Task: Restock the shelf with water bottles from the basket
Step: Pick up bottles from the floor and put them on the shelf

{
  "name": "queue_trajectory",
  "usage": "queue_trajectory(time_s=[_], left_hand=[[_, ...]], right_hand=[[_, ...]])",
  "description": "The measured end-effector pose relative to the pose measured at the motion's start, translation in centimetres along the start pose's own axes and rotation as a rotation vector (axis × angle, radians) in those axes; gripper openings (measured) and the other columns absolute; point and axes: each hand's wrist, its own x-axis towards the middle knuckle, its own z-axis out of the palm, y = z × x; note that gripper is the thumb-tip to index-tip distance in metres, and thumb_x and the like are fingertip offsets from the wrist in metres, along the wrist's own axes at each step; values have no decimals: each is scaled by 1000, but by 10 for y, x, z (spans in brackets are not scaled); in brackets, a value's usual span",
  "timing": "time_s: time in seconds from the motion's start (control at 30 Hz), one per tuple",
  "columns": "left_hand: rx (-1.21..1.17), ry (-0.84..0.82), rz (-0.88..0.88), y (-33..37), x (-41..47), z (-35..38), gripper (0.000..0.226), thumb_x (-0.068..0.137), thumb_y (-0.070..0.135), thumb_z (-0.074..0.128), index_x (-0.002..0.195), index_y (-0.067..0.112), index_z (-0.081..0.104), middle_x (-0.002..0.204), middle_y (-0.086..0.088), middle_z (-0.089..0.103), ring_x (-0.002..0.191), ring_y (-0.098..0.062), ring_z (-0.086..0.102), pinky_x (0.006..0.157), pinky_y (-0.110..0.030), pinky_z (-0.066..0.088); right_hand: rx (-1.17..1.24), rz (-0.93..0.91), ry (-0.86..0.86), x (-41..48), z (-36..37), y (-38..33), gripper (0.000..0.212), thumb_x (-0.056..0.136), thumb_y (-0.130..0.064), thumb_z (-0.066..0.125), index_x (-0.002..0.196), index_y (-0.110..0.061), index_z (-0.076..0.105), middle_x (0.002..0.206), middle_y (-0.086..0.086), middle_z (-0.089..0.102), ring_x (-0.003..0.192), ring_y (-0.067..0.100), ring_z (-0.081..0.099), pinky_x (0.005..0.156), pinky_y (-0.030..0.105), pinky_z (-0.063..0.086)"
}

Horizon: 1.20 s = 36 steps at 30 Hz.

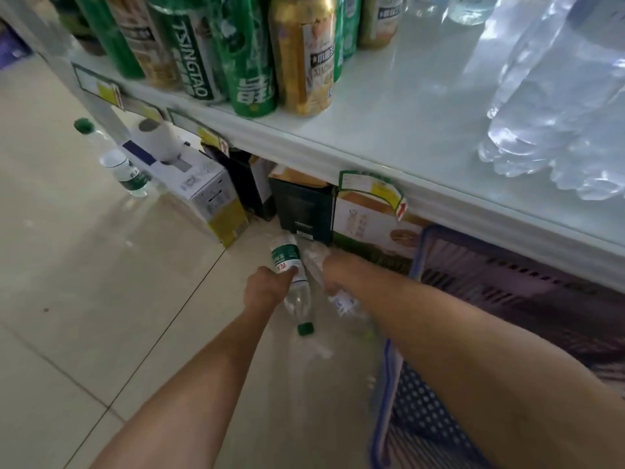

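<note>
Fingers of my left hand (pixel 267 287) curl round a green-capped water bottle (pixel 286 259); my right hand (pixel 333 267) grips a blurred clear bottle (pixel 342 302) beside the blue basket (pixel 389 394).

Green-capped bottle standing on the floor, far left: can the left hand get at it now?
Probably not yet. Nothing stands on the floor between them, so the way to the standing bottle looks free, but the left hand is full, gripping a second bottle.
</note>
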Motion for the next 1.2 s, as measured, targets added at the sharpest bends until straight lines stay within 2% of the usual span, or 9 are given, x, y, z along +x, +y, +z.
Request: queue_trajectory(time_s=[0.1, 0.2, 0.33, 0.47, 0.57, 0.77, 0.87, 1.0, 1.2], left_hand=[[-25, -53, 32, 0, -1, 12, 82, 75, 63, 78, 133, 9, 55, 125, -12, 66, 111, -30, 68, 88, -35, 55], [-33, -81, 22, -2, -2, 18, 84, 71, 57, 84, 135, 11, 56, 124, -10, 67, 109, -27, 69, 87, -33, 57], [-254, -84, -56, -7, -6, 10, 69, 80, 36, 84, 134, 6, 52, 124, -16, 64, 98, -29, 66, 84, -38, 58], [-545, -133, -36, -14, -26, -23, 56, 89, 36, 76, 124, 21, 35, 114, -15, 58, 93, -38, 69, 62, -45, 64], [-858, -328, -79, -18, -41, -62, 28, 102, 29, 59, 127, 24, 48, 110, -7, 58, 90, -30, 65, 64, -47, 65], [-625, -365, -26, -36, -60, -113, 26, 98, 32, 64, 124, 28, 62, 132, -8, 58, 100, -34, 66, 76, -50, 63], [-398, -257, 30, -33, -78, -142, 27, 91, 31, 73, 115, 35, 63, 120, -13, 59, 95, -42, 70, 78, -55, 61], [-3, -142, 237, -3, -116, -194, 38, 78, 35, 85, 106, 28, 60, 99, -10, 68, 73, -27, 68, 60, -35, 56], [525, -43, 481, 72, -185, -266, 47, 65, 53, 89, 100, 33, 65, 91, 3, 67, 73, -16, 64, 64, -30, 50]], right_hand=[[56, 81, -6, 20, 18, 5, 36, 98, -23, 58, 132, -12, 62, 131, 13, 63, 121, 34, 60, 84, 40, 48], [158, 184, -69, 18, 15, -4, 43, 98, -23, 65, 139, -14, 53, 136, 14, 57, 126, 32, 56, 102, 40, 49], [283, 217, -116, 16, 5, -6, 57, 87, -28, 79, 135, -9, 56, 106, 11, 60, 110, 29, 64, 95, 38, 56], [458, 151, -139, 0, -14, -9, 76, 79, -38, 84, 144, -17, 49, 127, 8, 58, 103, 27, 58, 86, 36, 53], [545, 64, -57, -13, -34, -14, 83, 85, -48, 77, 152, -18, 37, 146, 9, 48, 106, 28, 53, 64, 32, 52], [122, -137, 143, -65, -73, -29, 66, 74, -40, 86, 128, -16, 56, 113, 6, 60, 92, 24, 60, 57, 31, 51], [-71, -219, 285, -107, -92, -33, 56, 71, -42, 86, 116, -16, 63, 96, 3, 64, 83, 25, 64, 61, 31, 53], [-87, -278, 407, -169, -137, -27, 50, 68, -44, 88, 107, -19, 71, 96, 0, 68, 82, 20, 65, 62, 29, 55], [-69, -325, 534, -252, -190, -19, 60, 60, -52, 91, 109, -22, 75, 91, -3, 71, 80, 17, 67, 52, 22, 42]])
